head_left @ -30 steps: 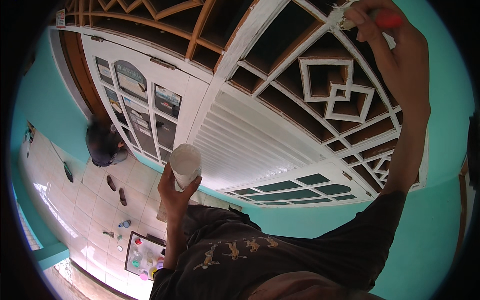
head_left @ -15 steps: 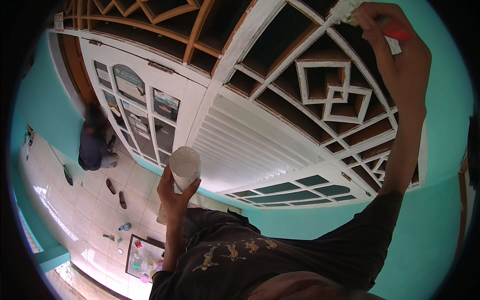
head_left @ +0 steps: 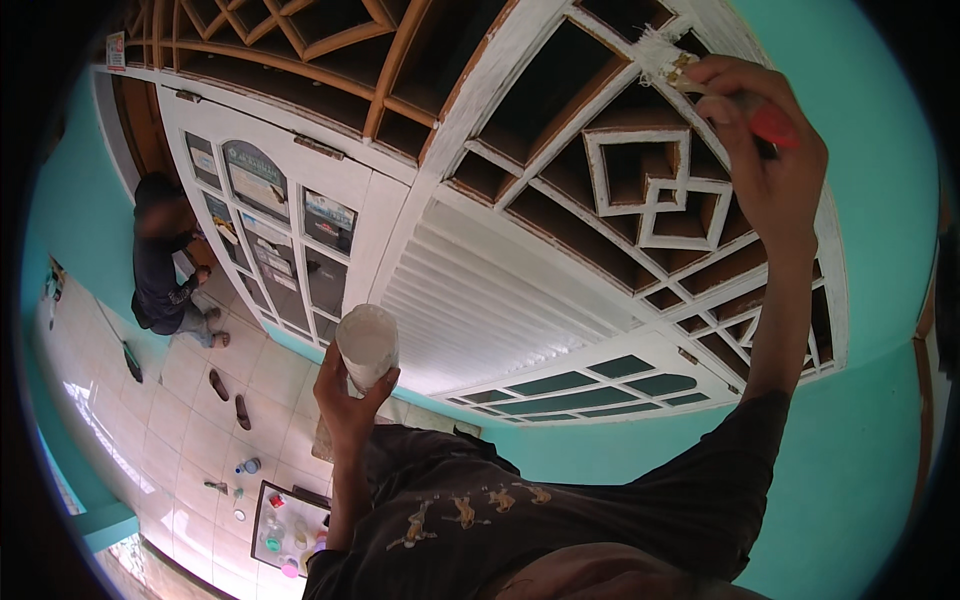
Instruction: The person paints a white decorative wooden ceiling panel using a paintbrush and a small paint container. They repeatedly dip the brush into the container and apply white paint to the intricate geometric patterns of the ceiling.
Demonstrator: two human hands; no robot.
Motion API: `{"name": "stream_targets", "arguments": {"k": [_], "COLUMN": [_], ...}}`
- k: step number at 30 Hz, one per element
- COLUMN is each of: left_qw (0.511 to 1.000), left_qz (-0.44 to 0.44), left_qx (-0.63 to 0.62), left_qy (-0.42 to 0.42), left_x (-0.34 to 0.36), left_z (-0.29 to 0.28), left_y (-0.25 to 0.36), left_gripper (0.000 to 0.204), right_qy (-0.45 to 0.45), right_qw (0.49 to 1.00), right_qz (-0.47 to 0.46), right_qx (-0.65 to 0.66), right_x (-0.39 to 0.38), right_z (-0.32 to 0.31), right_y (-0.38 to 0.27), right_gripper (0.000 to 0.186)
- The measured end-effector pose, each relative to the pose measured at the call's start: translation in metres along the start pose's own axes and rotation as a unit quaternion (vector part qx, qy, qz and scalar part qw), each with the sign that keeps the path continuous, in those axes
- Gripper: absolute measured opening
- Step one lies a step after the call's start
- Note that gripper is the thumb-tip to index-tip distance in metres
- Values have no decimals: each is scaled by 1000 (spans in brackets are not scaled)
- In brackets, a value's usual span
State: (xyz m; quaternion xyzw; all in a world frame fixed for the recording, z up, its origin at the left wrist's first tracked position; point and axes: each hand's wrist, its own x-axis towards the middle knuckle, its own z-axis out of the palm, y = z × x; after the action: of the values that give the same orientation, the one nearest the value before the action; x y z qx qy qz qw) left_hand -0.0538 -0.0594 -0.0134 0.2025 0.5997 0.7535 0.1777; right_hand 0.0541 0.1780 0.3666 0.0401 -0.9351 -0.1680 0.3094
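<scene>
My left hand (head_left: 350, 395) is closed around a white cup (head_left: 368, 345) of white paint, held upright in front of my chest. At the upper right, my right hand (head_left: 765, 140) grips a paintbrush (head_left: 775, 127) by its red handle. Its bristles, thick with white paint, touch a bar of the wooden lattice (head_left: 640, 165) above the window. That lattice has white front edges, while brown wood shows on the inner sides of its openings. Set in the middle are two interlocking square frames (head_left: 637, 140).
A person (head_left: 165, 265) in dark clothes is by the white glazed door (head_left: 270, 215) at left. Shoes (head_left: 243, 410) lie on the tiled floor (head_left: 170, 430). A small table (head_left: 262, 525) holds jars and lids. Unpainted brown lattice (head_left: 350, 40) runs along the top, beside turquoise walls (head_left: 590, 450).
My right hand has moved down and left with the paintbrush, along the lattice. The person at left has risen from a lower crouch. My left hand with the cup has hardly shifted.
</scene>
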Motion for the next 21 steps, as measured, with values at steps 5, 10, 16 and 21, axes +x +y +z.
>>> {"name": "stream_targets", "arguments": {"k": [5,10,16,21], "left_qw": [1000,1000,1000,999], "left_qz": [6,16,26,38], "left_qx": [-6,8,1,10], "left_qy": [-11,-4,-6,2], "left_x": [0,-3,-4,-3], "left_z": [0,-2,-1,-3], "left_y": [1,-2,-3,0], "left_gripper": [66,66,70,68], "right_qy": [86,46,201,185], "right_qw": [995,997,968,968], "right_qz": [-47,-25,-58,-61], "right_qx": [-12,48,141,156], "right_x": [1,-13,-35,-59], "right_z": [-1,6,27,52], "right_y": [10,5,27,26], "right_gripper": [15,23,21,17]}}
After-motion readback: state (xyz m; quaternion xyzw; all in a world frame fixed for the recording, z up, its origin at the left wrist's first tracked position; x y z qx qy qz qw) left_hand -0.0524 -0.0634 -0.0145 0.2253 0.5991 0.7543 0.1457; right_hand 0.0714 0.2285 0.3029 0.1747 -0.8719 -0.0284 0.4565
